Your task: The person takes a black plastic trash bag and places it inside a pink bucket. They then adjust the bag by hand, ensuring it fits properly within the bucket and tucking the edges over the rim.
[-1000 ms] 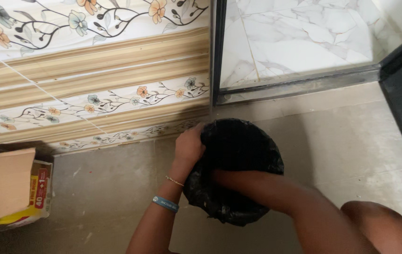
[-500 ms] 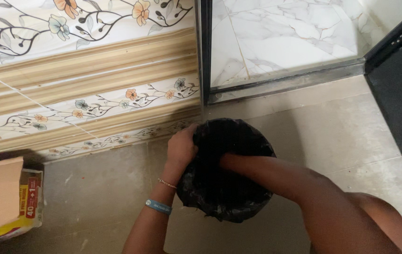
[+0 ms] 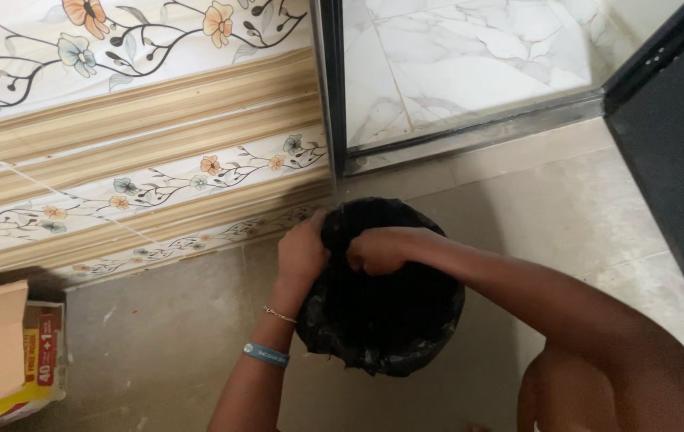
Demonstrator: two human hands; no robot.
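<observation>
The black bag [image 3: 382, 320] already lines the round bin on the floor [image 3: 166, 352]. Left hand [image 3: 302, 252] and right hand [image 3: 375, 252] both pinch its rim at the far-left edge, which looks still unsettled.

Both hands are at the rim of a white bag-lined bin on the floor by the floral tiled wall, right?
Not quite: the head view shows the bag-lined bin is black, not white. The left hand and right hand are both at its rim, on the floor beside the floral tiled wall.

The dusty grey floor [image 3: 166, 344] carries a black-lined bin [image 3: 382, 320] and an open cardboard box [image 3: 6, 352].
</observation>
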